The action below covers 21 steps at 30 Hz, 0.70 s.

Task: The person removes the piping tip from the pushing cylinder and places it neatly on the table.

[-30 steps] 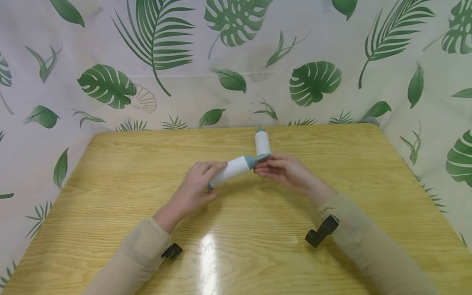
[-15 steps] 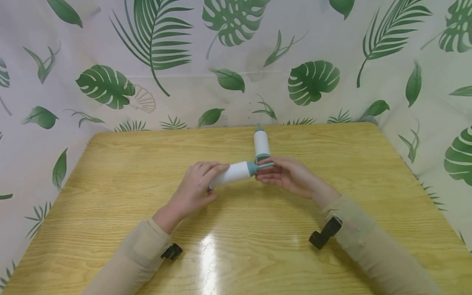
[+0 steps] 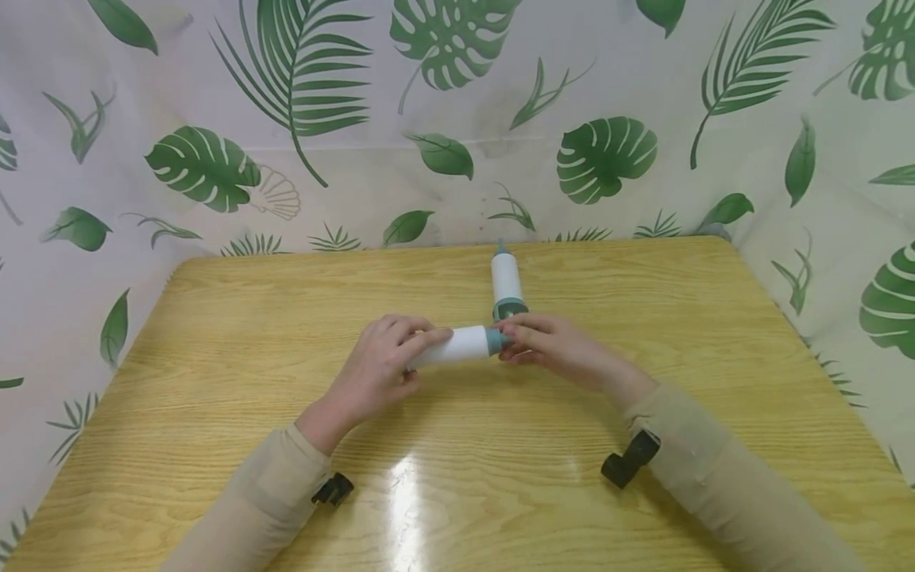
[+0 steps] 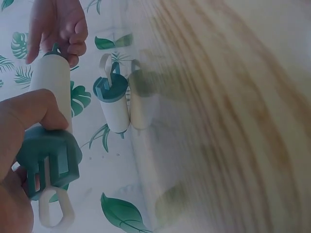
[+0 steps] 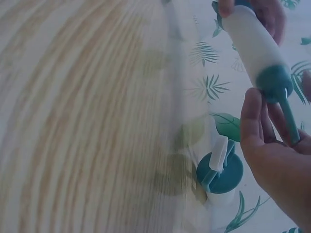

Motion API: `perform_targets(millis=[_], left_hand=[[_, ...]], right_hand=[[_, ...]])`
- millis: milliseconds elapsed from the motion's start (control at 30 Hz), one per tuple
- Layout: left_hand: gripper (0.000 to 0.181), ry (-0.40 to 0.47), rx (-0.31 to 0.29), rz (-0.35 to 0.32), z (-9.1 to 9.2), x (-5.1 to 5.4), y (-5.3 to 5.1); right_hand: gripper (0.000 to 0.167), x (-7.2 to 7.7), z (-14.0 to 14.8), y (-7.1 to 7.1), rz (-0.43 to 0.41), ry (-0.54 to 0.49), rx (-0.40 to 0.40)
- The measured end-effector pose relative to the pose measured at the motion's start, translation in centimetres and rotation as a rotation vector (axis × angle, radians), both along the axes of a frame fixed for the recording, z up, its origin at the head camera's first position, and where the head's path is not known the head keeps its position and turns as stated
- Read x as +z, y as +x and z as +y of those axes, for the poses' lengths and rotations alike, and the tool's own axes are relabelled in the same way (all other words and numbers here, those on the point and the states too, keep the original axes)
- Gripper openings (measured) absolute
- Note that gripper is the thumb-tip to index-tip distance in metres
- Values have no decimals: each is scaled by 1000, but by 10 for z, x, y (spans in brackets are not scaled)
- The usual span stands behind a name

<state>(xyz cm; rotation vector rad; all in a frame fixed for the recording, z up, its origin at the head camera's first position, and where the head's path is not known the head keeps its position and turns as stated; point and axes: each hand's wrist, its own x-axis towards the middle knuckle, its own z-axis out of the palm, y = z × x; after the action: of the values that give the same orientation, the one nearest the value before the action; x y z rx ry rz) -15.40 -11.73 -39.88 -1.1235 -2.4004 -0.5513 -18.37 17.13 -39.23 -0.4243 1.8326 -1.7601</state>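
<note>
A white tube [image 3: 461, 345] with teal ends, much like a large syringe, lies almost level across the middle in the head view. My left hand [image 3: 379, 369] grips its left end, thumb and fingers round the body by the teal cap [image 4: 51, 150]. From that cap sticks a pale looped handle [image 4: 56, 208], seen in the left wrist view. At the other end, my right hand [image 3: 561, 345] holds the thin teal nozzle [image 5: 289, 116] with curled fingers. Just beyond the hands is a second tube [image 3: 505, 276] of the same kind, its nozzle pointing away.
The wood-grain table [image 3: 457, 477] spreads beneath both arms. Along its far edge hangs a pale cloth [image 3: 343, 199] printed with green leaves. Black camera mounts [image 3: 631, 458] sit on both wrists.
The held tube has swung from slanting to nearly level, its nozzle end coming nearer me. My right fingers have drawn in around the nozzle. The second tube has stayed put.
</note>
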Motion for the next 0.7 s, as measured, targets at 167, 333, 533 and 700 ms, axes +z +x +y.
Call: perform_targets(millis=[167,333,533,700], left_hand=[[63,-24,-21,18,0,-1,-1],[60,-30,-39,-38,0,0,-1],[58,-14,-77,-109,-1,3,-2],[58,-17,-80,-212,0,3,-4]], right_hand=[[43,0,-3,6,162,177,-18],[40,1,-5,10,182,211,-38],[41,-2,-5,13,162,174,-41],[41,-9,-4,13,181,159,-48]])
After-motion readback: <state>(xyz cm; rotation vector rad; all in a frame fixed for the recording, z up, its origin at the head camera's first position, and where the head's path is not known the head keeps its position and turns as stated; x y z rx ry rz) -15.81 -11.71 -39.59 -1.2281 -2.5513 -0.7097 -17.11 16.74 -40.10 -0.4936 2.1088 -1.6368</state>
